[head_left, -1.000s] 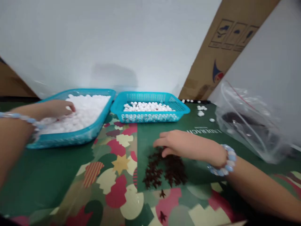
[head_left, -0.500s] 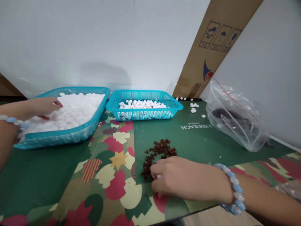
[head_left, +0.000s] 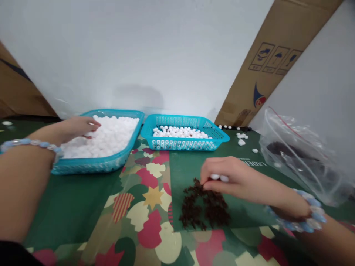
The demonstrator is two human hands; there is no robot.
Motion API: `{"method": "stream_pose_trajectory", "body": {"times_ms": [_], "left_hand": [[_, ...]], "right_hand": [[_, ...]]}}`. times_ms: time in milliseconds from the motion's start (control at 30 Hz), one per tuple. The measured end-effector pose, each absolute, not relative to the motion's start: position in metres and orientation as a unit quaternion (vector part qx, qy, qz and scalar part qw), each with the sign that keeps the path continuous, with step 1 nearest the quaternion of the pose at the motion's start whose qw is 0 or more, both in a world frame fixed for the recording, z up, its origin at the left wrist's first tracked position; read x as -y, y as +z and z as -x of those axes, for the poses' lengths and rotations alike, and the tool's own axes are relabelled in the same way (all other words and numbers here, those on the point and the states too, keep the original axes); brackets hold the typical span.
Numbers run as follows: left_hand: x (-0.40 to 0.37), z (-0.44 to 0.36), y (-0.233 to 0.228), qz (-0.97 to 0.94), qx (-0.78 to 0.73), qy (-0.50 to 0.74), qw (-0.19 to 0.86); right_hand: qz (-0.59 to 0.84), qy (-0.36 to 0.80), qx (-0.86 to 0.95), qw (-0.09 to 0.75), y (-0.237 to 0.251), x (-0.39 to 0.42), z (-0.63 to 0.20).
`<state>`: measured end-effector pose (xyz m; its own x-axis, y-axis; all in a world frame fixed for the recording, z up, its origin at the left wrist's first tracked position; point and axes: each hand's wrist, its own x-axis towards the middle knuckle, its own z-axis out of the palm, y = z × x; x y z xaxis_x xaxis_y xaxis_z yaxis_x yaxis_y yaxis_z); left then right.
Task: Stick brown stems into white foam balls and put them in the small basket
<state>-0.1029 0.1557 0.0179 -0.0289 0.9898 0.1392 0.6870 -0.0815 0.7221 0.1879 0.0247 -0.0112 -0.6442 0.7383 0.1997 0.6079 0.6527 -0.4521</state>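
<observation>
My left hand (head_left: 79,126) reaches into a solid blue tray (head_left: 91,165) heaped with white balls (head_left: 107,136), its fingertips closed among them. My right hand (head_left: 235,177) hovers over a pile of small dark brown star-shaped pieces (head_left: 203,207) on the patterned table cover, with two small white balls (head_left: 219,178) tucked under its fingers. A blue mesh basket (head_left: 188,144) with a shallow layer of white balls stands behind the pile. Both wrists wear pale blue bead bracelets.
A clear zip bag (head_left: 299,151) with dark pieces inside lies at the right. Several loose white balls (head_left: 242,138) sit on the green cover behind the basket. A cardboard sheet (head_left: 266,66) leans on the wall at the back right.
My right hand lifted from the near edge of the brown pile and moved to its far side, white balls now showing under its fingers. My left hand stays in the tray.
</observation>
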Motion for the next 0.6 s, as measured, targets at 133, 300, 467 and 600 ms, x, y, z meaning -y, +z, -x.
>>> {"method": "stream_pose_trajectory", "body": {"times_ms": [133,300,467,600], "left_hand": [[-0.144,0.089,0.03,-0.616,-0.565,0.463,0.295],[-0.122,0.044,0.036,-0.587,-0.44,0.567,0.376],[-0.098,-0.003,0.026,-0.583,-0.355,0.537,0.495],[-0.089,-0.024,0.019,-0.56,-0.266,0.503,0.602]], "right_hand": [[0.349,0.202,0.875,0.266,0.0,-0.036,-0.182],[0.317,0.265,0.824,0.387,0.001,-0.049,-0.17],[0.298,0.332,0.754,0.482,-0.002,-0.059,-0.166],[0.282,0.297,0.746,0.524,0.002,-0.058,-0.167]]}}
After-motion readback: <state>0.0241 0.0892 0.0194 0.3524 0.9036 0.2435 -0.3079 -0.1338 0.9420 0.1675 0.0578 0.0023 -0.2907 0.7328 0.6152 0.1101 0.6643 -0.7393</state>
